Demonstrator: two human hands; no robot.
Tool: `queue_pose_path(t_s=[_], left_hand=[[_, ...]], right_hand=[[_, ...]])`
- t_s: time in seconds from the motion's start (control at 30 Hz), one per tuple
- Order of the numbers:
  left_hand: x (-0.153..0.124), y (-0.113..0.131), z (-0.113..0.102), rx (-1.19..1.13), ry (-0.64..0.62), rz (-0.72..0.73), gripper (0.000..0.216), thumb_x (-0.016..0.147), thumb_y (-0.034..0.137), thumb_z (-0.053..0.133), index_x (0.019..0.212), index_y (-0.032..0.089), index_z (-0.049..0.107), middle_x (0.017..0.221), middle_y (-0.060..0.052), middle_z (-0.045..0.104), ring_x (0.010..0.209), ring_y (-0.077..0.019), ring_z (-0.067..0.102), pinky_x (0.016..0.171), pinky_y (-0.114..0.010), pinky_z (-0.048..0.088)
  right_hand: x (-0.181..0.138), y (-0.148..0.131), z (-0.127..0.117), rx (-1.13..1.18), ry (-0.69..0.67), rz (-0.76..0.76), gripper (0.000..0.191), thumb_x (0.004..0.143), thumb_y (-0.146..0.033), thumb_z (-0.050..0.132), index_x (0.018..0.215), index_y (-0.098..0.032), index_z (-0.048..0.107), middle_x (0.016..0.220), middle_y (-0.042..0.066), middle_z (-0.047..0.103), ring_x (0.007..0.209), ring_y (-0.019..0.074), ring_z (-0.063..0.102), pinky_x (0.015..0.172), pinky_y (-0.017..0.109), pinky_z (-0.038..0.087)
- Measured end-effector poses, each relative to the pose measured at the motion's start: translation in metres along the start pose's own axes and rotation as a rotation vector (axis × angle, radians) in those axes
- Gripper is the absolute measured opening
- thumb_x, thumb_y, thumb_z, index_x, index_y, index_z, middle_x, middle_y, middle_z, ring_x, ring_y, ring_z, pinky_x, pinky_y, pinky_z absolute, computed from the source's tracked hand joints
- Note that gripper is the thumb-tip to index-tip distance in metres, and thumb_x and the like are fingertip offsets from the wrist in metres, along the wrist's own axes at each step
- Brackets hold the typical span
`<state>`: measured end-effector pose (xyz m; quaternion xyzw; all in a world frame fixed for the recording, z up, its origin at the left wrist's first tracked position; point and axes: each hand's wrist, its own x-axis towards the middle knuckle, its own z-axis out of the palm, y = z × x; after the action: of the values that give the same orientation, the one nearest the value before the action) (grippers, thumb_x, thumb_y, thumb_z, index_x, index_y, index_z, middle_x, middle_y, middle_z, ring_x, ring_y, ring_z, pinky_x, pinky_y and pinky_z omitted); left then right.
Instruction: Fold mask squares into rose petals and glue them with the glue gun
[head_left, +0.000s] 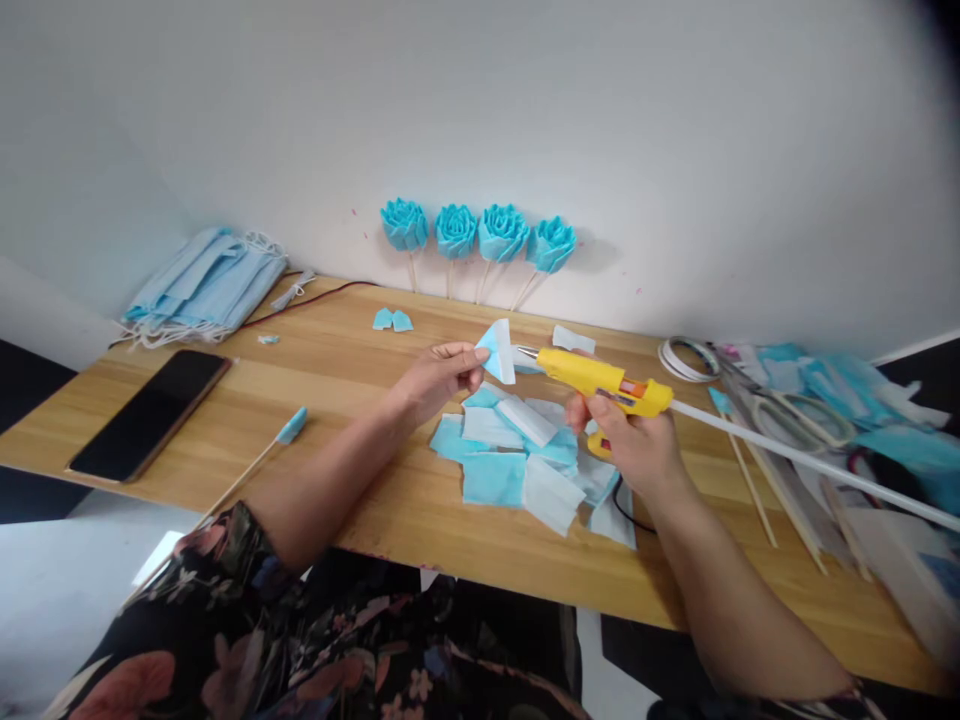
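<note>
Between the thumb and fingers of my left hand (452, 372) is a folded blue-and-white piece of mask fabric (498, 352), held up above the table. My right hand (626, 430) is wrapped round a yellow hot glue gun (589, 372), and a long white glue stick (810, 460) runs out of its back end. The metal nozzle points left, close to the fabric's white edge; whether they touch I cannot tell. Below both hands lies a loose pile of cut blue and white fabric pieces (493, 478).
Several blue fabric roses (456, 232) on sticks lean on the wall. At left are stacked masks (206, 285), a phone (150, 415) and a blue-tipped stick (255, 465) over the table edge. Scissors (802, 418), a tape roll (688, 360), sticks and scraps crowd the right.
</note>
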<state>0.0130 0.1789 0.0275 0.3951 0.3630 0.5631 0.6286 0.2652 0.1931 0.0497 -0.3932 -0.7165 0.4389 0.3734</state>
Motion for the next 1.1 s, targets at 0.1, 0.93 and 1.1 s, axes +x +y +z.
queue_pose_path(t_s=[0.1,0.93,1.1], left_hand=[[0.000,0.000,0.000,0.000,-0.003,0.000,0.040,0.073,0.045,0.081,0.059,0.013,0.062,0.056,0.000,0.057,0.054,-0.0081,0.051,0.057,-0.023,0.041],[0.001,-0.002,0.001,-0.006,-0.012,-0.014,0.035,0.076,0.039,0.078,0.060,0.013,0.062,0.056,0.000,0.057,0.054,-0.0079,0.051,0.057,-0.022,0.039],[0.000,-0.001,0.001,-0.007,-0.003,-0.006,0.034,0.076,0.039,0.078,0.060,0.013,0.063,0.056,0.000,0.057,0.054,-0.0082,0.051,0.057,-0.023,0.040]], right_hand=[[0.000,-0.004,0.003,0.012,-0.032,0.001,0.034,0.091,-0.051,0.054,0.081,-0.022,0.069,0.069,0.003,0.059,0.063,0.0170,0.055,0.062,0.033,0.049],[-0.002,-0.007,0.009,0.033,-0.005,0.100,0.037,0.085,-0.045,0.061,0.113,-0.022,0.069,0.064,-0.001,0.054,0.057,0.0157,0.049,0.055,0.031,0.048],[-0.002,-0.007,0.009,0.028,0.007,0.103,0.037,0.085,-0.043,0.061,0.113,-0.021,0.069,0.065,-0.001,0.055,0.058,0.0148,0.049,0.055,0.030,0.048]])
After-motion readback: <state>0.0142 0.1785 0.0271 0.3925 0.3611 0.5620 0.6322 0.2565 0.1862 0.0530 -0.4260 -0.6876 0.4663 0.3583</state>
